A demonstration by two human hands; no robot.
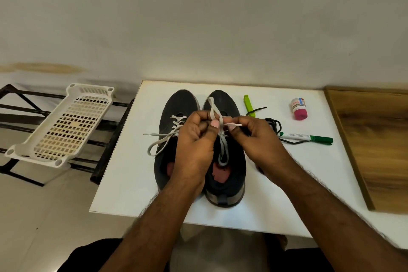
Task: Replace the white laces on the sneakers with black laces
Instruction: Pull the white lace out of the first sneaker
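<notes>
Right now both hands are busy at the right sneaker (223, 161), which sits beside the left sneaker (174, 130) on the white tabletop (123, 183), toes pointing away from the person. The left hand (195, 139) has its fingers curled and pinches a loop of the white lace (214, 108) that rises above the knuckles, while the right hand (254, 137) pinches the lace's free end, its tip poking out toward the left hand. The lace looks flat, soft and light, so it should bend and slide easily through the eyelets but will flop and twist if held far from the end; I judge the stiff tip or the stretch just behind it the best place to take hold, pulling one crossing at a time. The sneakers themselves seem light with soft uppers and firm soles, likely to shift on the smooth tabletop unless one hand steadies them. The left sneaker's white lace (163, 139) is still threaded, its bow loose and trailing to the left. The black laces (273, 126) lie in a tangle just right of the right hand, partly hidden by it, near a green marker (309, 138) and a bright green clip (249, 106). As for containers, a small bottle with a pink cap (299, 109) lies on the tabletop, its contents not readable, and a white perforated tray (66, 123) rests on a dark rack to the left with nothing visible in it.
</notes>
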